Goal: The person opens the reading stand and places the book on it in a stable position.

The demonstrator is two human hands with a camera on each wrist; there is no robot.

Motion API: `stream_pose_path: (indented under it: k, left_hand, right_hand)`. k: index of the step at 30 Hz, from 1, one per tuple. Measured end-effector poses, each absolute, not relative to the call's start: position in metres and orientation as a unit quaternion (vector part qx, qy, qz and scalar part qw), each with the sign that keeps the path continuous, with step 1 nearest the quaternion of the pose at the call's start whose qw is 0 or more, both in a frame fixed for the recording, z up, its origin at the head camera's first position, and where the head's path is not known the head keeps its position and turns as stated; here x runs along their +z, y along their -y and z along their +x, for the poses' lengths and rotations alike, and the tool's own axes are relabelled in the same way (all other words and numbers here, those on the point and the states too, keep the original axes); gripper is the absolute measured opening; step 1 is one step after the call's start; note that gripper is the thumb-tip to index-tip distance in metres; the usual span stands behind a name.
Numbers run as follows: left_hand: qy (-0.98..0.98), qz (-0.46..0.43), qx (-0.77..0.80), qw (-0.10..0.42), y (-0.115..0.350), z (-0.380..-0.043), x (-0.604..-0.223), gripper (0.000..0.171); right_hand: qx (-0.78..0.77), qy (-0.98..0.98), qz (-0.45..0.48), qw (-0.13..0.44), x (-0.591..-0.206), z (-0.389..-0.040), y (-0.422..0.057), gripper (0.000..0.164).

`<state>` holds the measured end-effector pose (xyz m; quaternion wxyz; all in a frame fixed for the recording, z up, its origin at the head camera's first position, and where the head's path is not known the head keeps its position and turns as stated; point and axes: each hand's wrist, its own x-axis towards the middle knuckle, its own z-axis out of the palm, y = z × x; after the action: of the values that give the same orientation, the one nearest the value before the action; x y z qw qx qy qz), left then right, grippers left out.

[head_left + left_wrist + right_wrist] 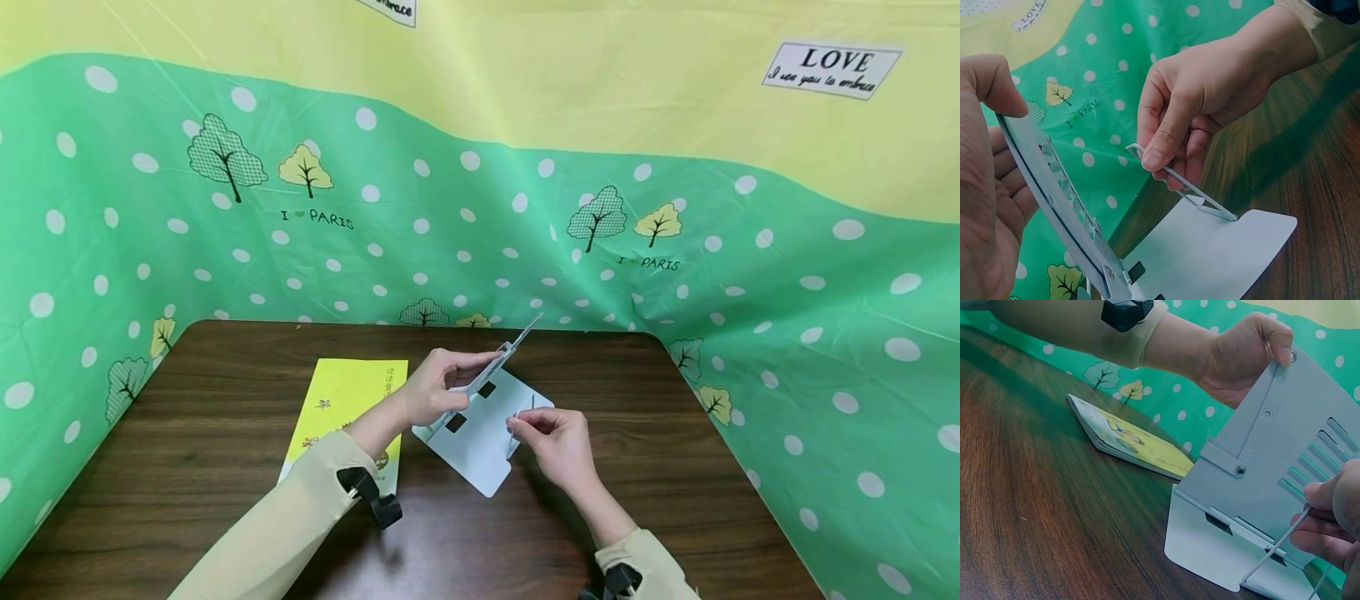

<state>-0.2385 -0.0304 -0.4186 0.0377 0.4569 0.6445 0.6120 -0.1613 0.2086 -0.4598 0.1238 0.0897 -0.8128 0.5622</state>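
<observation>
1. Green-and-yellow cloth backdrop [495,250], printed with white dots, trees and lettering; hung behind and at both sides of the table.
2. Dark brown wood-grain table [675,500]; bears the stand and the book.
3. Beige long sleeves [273,525], one on each forearm, reaching in from the near side.
4. Pale grey-white folding stand [480,454], hard sheet material with rivets; located at mid-table, right of the book. Its flat base plate [1197,553] has rounded corners and a notched edge; its slotted panel [1254,450] rises at a steep tilt from the base.
5. Yellow paper-covered book [341,396] with small coloured pictures and dark characters; lies flat on the table, partly hidden by the left arm.
6. Left hand [437,389]: grasping the slotted panel by its edge, thumb on one side, other fingers behind.
7. Right hand [558,446]: thumb and forefinger pinching the wire, above the base plate.
8. Black wrist-worn devices [371,497], one at each cuff.
9. Thin pale bent wire [1200,193]; slants up from the base plate's notched edge into the right fingers.
10. Two dark rectangular patches [456,422] on the base plate, near the foot of the panel; pads or openings, cannot tell.
</observation>
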Motion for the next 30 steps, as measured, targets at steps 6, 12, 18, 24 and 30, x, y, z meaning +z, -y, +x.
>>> stream_pose_path:
  k: [6, 12, 18, 24, 30]
  left_hand:
    - [-0.666, 0.462, 0.584, 0.036, 0.028, -0.234, -0.416, 0.079]
    - [-0.694, 0.464, 0.549, 0.035, 0.022, -0.228, -0.414, 0.077]
    - [-0.716, 0.468, 0.518, 0.024, 0.018, -0.224, -0.415, 0.076]
    - [-0.725, 0.466, 0.507, 0.020, 0.015, -0.221, -0.414, 0.077]
    - [-0.734, 0.470, 0.490, 0.013, 0.012, -0.218, -0.415, 0.076]
  right_hand:
    - [0.561, 0.813, 0.096, 0.123, -0.460, -0.163, -0.208, 0.007]
    - [0.568, 0.807, 0.096, 0.131, -0.462, -0.165, -0.206, 0.006]
    - [0.569, 0.805, 0.099, 0.135, -0.460, -0.165, -0.205, 0.007]
    - [0.569, 0.806, 0.108, 0.125, -0.460, -0.167, -0.207, 0.004]
    - [0.567, 0.805, 0.110, 0.135, -0.460, -0.167, -0.206, 0.005]
